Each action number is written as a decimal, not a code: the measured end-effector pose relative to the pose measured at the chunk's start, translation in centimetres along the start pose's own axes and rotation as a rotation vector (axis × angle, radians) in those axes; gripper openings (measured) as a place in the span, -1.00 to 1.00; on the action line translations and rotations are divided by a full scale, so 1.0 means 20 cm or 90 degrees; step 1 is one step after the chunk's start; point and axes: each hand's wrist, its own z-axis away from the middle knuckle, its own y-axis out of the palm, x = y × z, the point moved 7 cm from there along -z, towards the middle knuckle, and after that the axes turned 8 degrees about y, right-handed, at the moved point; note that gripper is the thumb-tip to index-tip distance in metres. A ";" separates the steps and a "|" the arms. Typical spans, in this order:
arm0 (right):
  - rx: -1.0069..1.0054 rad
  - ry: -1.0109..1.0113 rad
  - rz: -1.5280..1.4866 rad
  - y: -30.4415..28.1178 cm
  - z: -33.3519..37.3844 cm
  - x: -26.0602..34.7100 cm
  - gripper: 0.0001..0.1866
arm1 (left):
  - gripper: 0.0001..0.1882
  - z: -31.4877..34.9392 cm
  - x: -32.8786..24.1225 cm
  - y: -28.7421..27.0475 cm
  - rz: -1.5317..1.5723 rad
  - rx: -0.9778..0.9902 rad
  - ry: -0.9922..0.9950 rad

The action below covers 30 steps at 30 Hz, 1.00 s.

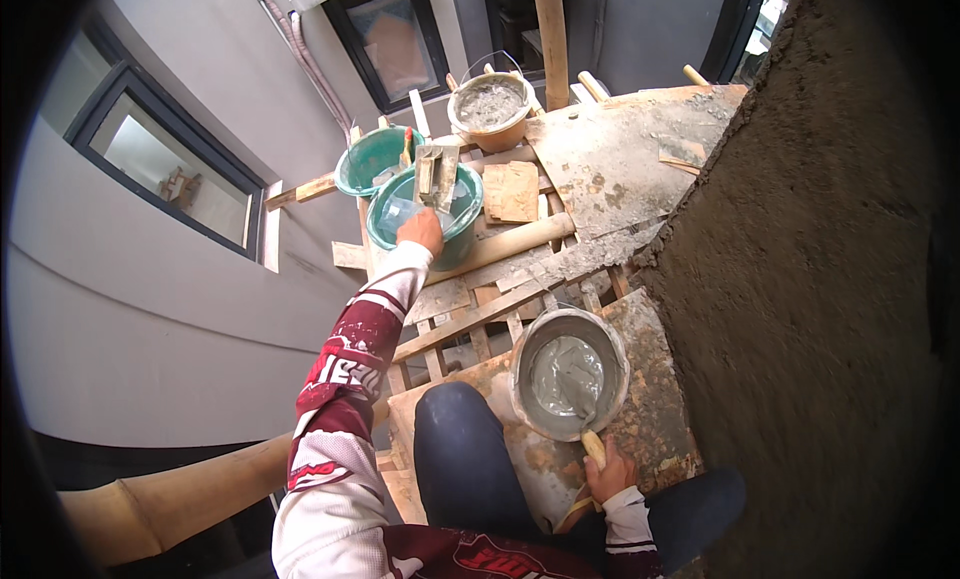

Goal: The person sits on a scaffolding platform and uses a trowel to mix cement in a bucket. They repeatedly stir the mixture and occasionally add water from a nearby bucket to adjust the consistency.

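My left hand (pixel 420 231) reaches out over the near rim of a green bucket (pixel 468 241) of water. Its fingers are closed by a clear plastic container (pixel 398 215) inside the bucket, which it seems to grip; the fingertips are partly hidden. A plastering float (pixel 437 179) lies across this bucket's far side, just beyond the hand. Close to my knees, my right hand (pixel 614 473) wraps round the wooden handle of a trowel (pixel 594 445). The trowel's blade dips into wet grey mortar (pixel 567 376) in a round bucket (pixel 521 404).
A second green bucket (pixel 352 169) holds a red-handled brush (pixel 407 144). Farther back stands an orange-brown bucket (pixel 500 139) of mortar. Bamboo poles (pixel 510 247) and slats with gaps form the platform. A mortar-coated wall (pixel 810 309) rises at right; windows (pixel 170 164) lie left.
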 end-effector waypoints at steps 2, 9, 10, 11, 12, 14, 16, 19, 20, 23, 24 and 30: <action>-0.025 -0.012 0.000 -0.03 0.01 0.02 -0.34 | -0.66 -0.02 0.00 -0.05 0.025 -0.018 -0.047; -0.041 0.004 -0.048 -0.08 0.08 0.04 -0.35 | -0.39 -0.41 0.29 0.07 0.265 -0.152 -0.139; -0.053 -0.005 -0.046 -0.07 0.11 0.01 -0.35 | -0.36 -0.45 0.31 0.11 0.287 -0.167 -0.151; -0.065 -0.015 -0.043 -0.06 0.13 0.00 -0.35 | -0.26 -0.51 0.34 0.16 0.331 -0.133 -0.160; -0.069 -0.010 -0.049 -0.06 0.15 -0.01 -0.35 | -0.21 -0.55 0.33 0.18 0.328 -0.132 -0.166; -0.075 -0.003 -0.062 -0.07 0.19 -0.02 -0.35 | -0.12 -0.61 0.31 0.22 0.321 -0.130 -0.180; -0.084 -0.019 -0.059 -0.06 0.22 -0.04 -0.35 | 0.01 -0.65 0.31 0.29 0.343 -0.110 -0.198; -0.110 -0.061 -0.045 -0.05 0.25 -0.06 -0.36 | 0.00 -0.65 0.32 0.32 0.272 -0.036 -0.254; -0.121 -0.051 -0.047 -0.06 0.26 -0.06 -0.36 | -0.08 -0.66 0.26 0.31 0.239 -0.066 -0.248; -0.096 -0.034 -0.065 -0.05 0.26 -0.05 -0.37 | -0.25 -0.64 0.33 0.28 0.203 -0.097 -0.226; -0.086 -0.017 -0.065 -0.05 0.27 -0.05 -0.37 | -0.32 -0.63 0.27 0.26 0.190 -0.091 -0.198; -0.073 -0.041 -0.079 -0.06 0.22 0.03 -0.36 | -0.42 -0.50 0.23 -0.09 0.286 -0.257 -0.155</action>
